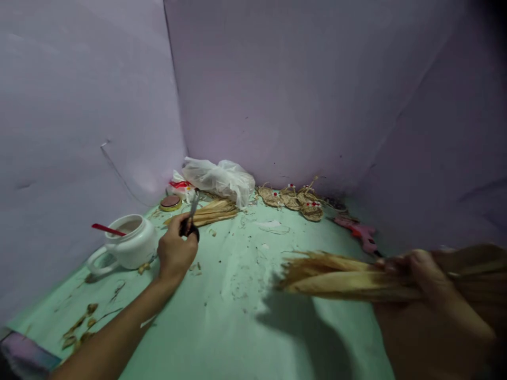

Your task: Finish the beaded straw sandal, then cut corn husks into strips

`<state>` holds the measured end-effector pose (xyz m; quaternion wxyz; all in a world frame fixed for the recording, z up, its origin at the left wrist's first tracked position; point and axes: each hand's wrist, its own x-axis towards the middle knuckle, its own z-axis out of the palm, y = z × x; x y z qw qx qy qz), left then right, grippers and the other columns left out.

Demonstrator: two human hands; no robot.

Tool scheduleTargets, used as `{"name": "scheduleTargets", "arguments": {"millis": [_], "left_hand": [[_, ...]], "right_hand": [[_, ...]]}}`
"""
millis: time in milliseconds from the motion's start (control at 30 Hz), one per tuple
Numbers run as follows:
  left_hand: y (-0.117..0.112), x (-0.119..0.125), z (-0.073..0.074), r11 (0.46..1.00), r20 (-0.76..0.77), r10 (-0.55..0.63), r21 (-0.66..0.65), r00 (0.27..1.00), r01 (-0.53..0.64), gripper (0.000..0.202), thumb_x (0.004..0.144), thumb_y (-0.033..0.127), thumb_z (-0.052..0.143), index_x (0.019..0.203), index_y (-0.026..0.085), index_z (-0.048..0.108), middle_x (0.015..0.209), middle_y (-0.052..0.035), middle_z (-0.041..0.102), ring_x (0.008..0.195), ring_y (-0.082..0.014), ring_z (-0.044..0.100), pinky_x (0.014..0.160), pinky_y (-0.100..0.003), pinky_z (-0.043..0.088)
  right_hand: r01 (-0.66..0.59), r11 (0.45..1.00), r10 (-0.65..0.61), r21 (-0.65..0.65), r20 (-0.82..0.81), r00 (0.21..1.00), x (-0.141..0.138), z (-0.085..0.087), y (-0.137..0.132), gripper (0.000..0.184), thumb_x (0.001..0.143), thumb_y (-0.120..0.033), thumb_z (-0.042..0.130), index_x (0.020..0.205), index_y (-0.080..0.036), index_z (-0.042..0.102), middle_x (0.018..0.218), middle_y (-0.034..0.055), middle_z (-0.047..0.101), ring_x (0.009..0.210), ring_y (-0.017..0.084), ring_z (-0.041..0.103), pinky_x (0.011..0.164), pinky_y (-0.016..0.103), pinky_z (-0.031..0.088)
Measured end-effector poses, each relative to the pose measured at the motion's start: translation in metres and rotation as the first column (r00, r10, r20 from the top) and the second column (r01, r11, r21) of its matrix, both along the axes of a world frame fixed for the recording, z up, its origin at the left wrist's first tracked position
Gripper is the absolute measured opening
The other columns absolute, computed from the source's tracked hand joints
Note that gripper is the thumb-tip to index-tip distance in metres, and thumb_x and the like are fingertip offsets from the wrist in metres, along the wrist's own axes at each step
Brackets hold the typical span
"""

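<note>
My left hand [176, 252] is closed around the black handles of a pair of scissors [194, 207], whose blades point up and away from me. Behind it a bundle of dry, straw-coloured strips [214, 212] lies on the table. At the right, close to the camera, my right hand [433, 311] grips a thick bundle of dried husks [336, 277]. Its frayed ends point left and hang above the table, casting a shadow. The far end of this bundle runs out of view at the right edge.
A white pot [137, 245] with a red stick [108, 229] stands at the left. Further back are a round tin [170, 202], a white plastic bag [222, 179], several small woven slippers [291, 199] and a pink glue gun [362, 232]. Scraps litter the green tabletop [222, 316]; walls enclose it.
</note>
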<state>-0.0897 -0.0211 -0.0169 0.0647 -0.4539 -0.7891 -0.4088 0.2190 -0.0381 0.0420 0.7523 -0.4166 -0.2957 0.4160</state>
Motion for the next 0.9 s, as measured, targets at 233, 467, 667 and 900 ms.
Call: {"name": "scheduleTargets", "arguments": {"millis": [233,467,667,900], "left_hand": [[0.066,-0.006,0.028,0.869,-0.37,-0.251,-0.494,0.895,0.04,0.035,0.068,0.013,0.049,0.102,0.017,0.055,0.087,-0.0145,0.067,0.082,-0.0297,0.062,0.066,-0.034,0.043],[0.095,-0.01,0.02,0.848,-0.373,-0.329,-0.521,0.868,0.098,0.032,0.073,0.029,0.053,0.103,0.016,0.055,0.091,-0.0137,0.066,0.084,-0.0288,0.061,0.07,-0.033,0.042],[0.105,-0.013,0.051,0.851,-0.412,-0.353,-0.515,0.84,0.105,0.036,0.074,0.03,0.051,0.107,0.016,0.055,0.095,-0.0144,0.065,0.089,-0.0309,0.059,0.073,-0.036,0.041],[0.11,-0.014,0.064,0.767,-0.388,-0.471,-0.624,0.792,0.15,0.037,0.069,0.02,0.05,0.105,0.019,0.059,0.102,-0.0128,0.065,0.091,-0.0301,0.059,0.071,-0.035,0.042]], "right_hand": [[-0.277,0.942,0.202,-0.19,-0.337,0.919,-0.025,-0.014,0.023,0.02,0.044,-0.014,0.071,0.061,-0.016,0.059,0.051,-0.0043,0.051,0.042,0.004,0.042,0.041,0.016,0.044],[-0.301,0.926,0.204,-0.23,-0.364,0.909,-0.022,-0.029,0.029,0.026,0.043,-0.013,0.073,0.064,-0.016,0.06,0.051,-0.0051,0.053,0.041,0.004,0.044,0.041,0.015,0.046],[-0.35,0.898,0.242,-0.266,-0.364,0.9,-0.027,-0.032,0.028,0.034,0.038,-0.012,0.078,0.067,-0.014,0.06,0.05,-0.005,0.054,0.039,0.005,0.046,0.037,0.015,0.044],[-0.455,0.831,0.325,-0.321,-0.384,0.865,-0.036,-0.046,0.029,0.032,0.042,-0.014,0.08,0.068,-0.013,0.061,0.05,-0.0043,0.055,0.038,0.005,0.048,0.037,0.016,0.045]]}}
